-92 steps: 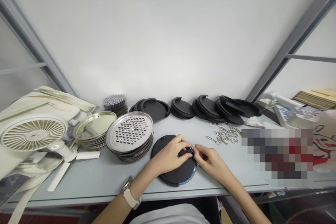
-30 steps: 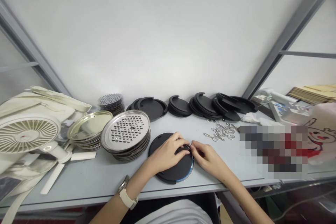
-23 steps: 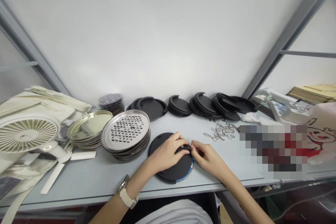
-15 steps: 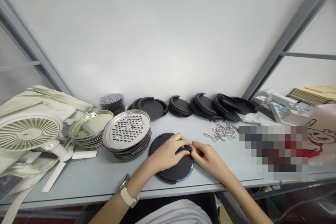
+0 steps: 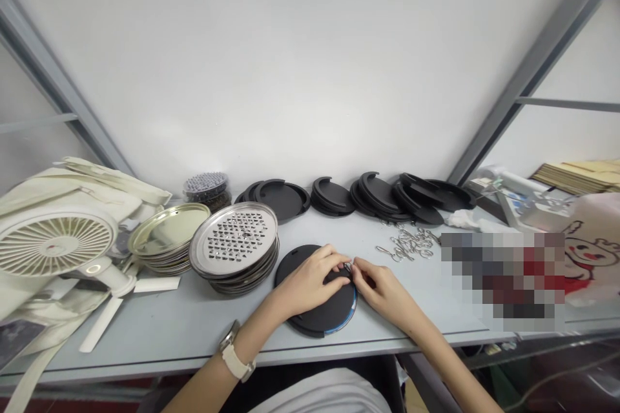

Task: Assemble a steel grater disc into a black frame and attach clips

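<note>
A black round disc (image 5: 320,315) with a blue strip along its lower right edge lies on the table near the front. My left hand (image 5: 314,277) rests over it, thumb and fingers closed on a small metal clip (image 5: 347,267) at the disc's upper right rim. My right hand (image 5: 375,284) pinches the same clip from the right side. The fingertips hide most of the clip. Behind my right hand lies a pile of metal clips (image 5: 411,242).
Left of the disc stand a stack of perforated metal discs (image 5: 237,239), a stack of gold lids (image 5: 169,232) and a white fan (image 5: 58,242). Black round covers (image 5: 283,199) line the wall. At the right are a printed bag (image 5: 593,258) and cardboard pieces (image 5: 581,174).
My fingers have shifted slightly around the clip at the disc's rim. Both hands otherwise stay where they were.
</note>
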Tool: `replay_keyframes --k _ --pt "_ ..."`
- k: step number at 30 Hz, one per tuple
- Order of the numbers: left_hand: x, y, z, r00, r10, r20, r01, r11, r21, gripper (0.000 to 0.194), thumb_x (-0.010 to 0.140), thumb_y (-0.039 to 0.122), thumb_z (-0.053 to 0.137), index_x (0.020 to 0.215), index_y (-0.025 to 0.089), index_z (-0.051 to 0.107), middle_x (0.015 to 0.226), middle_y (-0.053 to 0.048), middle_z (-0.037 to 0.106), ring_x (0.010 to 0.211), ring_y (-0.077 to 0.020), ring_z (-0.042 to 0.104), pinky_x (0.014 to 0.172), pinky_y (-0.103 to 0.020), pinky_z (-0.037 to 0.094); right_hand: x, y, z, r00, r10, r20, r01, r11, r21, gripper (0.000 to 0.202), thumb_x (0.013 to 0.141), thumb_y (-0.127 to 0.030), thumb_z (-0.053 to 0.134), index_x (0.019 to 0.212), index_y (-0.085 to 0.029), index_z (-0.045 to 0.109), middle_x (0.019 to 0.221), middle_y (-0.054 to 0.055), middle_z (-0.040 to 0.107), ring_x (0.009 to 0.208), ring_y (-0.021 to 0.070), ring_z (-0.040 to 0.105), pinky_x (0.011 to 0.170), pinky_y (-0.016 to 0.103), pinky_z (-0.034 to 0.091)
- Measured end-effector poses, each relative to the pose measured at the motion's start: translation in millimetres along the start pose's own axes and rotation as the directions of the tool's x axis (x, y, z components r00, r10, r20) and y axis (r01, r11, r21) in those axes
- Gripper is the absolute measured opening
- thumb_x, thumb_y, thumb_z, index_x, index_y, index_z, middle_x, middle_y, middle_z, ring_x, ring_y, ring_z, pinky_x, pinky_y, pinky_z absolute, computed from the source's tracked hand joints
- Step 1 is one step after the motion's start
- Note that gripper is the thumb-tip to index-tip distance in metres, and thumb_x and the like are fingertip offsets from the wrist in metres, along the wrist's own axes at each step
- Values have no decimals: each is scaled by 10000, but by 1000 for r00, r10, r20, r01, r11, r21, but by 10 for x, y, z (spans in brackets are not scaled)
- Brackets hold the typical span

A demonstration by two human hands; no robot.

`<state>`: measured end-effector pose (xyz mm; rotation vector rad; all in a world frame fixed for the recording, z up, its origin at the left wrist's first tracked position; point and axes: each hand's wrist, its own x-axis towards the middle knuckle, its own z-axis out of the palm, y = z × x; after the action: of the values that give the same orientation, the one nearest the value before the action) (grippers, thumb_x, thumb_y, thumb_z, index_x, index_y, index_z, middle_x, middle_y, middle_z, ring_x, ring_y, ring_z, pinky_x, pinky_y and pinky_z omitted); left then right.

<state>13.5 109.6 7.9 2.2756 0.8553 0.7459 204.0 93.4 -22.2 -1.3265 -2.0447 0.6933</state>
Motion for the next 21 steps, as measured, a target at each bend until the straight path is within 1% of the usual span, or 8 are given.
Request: replay_keyframes --k 2,3,4,7,9,13,21 --pt "0 -1 1 1000 -3 -6 3 1000 1 290 879 190 562 1168 214 557 1032 -38 549 919 -167 569 872 -301 459 2 -14 -6 999 -36 15 36 999 15 254 954 -287 334 822 -190 528 675 -23 540 587 128 473 576 229 340" --pt "-1 -4 2 1000 -5 -7 5 1000 1 286 878 195 564 1163 213 560 1031 -38 547 915 -167 570 871 -304 462 1 -16 -9 999 -47 21 46 999 20 259 959 -290 332 827 -191 531 678 -22 545 589 129 476 580 230 343" --pt "-4 -8 3 1000 -8 -6 8 1000 -1 278 877 200 565 1155 211 565 1032 -39 545 913 -166 573 870 -305 464 1 -16 -10 999 -47 26 47 999 20 266 958 -295 337 802 -191 525 654 -28 529 574 126 462 567 229 336" --pt "-13 -22 7 1000 -15 -4 15 1000 -17 247 884 204 555 1129 205 590 1043 -41 539 921 -163 583 873 -303 465 0 -2 -6 999 -17 30 16 1000 11 284 943 -302 363 699 -195 461 564 -60 423 514 109 383 504 221 281" --pt "-16 -28 9 1000 -18 -5 18 1000 -24 242 888 199 550 1125 206 598 1046 -43 540 924 -164 586 872 -306 466 -1 7 -1 1000 0 30 0 1000 6 275 928 -291 376 674 -198 427 550 -70 376 505 103 353 491 217 260" --pt "-10 -26 9 1000 -13 -3 13 999 -33 247 884 183 556 1126 203 600 1036 -43 544 917 -164 587 867 -302 467 -8 7 8 1000 5 22 -5 1000 -1 250 907 -262 378 664 -203 392 553 -72 355 509 102 347 495 219 260" --pt "-3 -5 -16 1000 12 5 -12 1000 -11 226 892 174 545 1104 195 620 1021 -48 556 954 -179 569 880 -292 451 -8 -1 19 1000 12 2 -12 1000 -7 273 902 -268 377 639 -213 330 551 -77 317 505 99 327 493 218 252"
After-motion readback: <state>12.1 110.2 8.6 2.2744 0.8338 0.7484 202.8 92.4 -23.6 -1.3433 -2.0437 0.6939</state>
